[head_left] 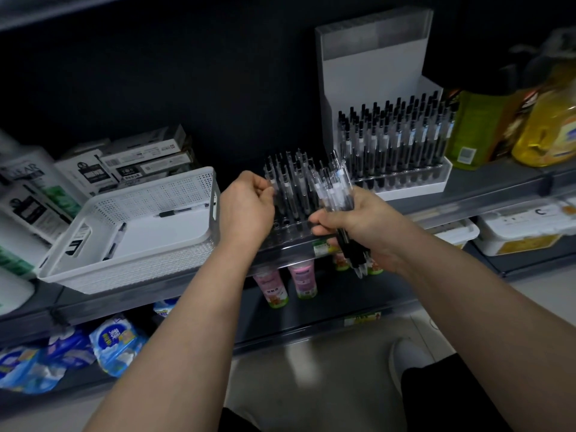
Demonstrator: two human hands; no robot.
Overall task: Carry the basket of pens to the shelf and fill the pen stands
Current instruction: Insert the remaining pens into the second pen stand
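Left grip (246,207) is at the left edge of the stand (290,241), fingers curled, pinching what looks like a single pen (273,181) near its top, upright above the holes. Right grip (358,222) is at the stand's right front corner, clenched round a bundle (335,194) of pens whose lower ends hang past the shelf (467,198) edge. The basket (174,188) rests on the shelf just left of the stand, with two loose pens (180,211) lying in it. Right of the stand and further back, the full stand (374,73) is packed, so I judge that one done. This stand has pens standing towards the back and open holes along the front, so it's part-filled by my reading.

Step in hand, as I read it: seat this pen. I want it vertical before it goes down, tip found in the hole first, then let it slide, no forcing. These are slim barrels packed close, and coming in slanted would likely knock the neighbours. I'd fill back rows before front ones so the left grip never reaches over standing pens. I'd hold the bundle just right of the stand so each hand-off is short, and hold it firmly: it's fanned out, and one could slip free. After that, the two in the basket.
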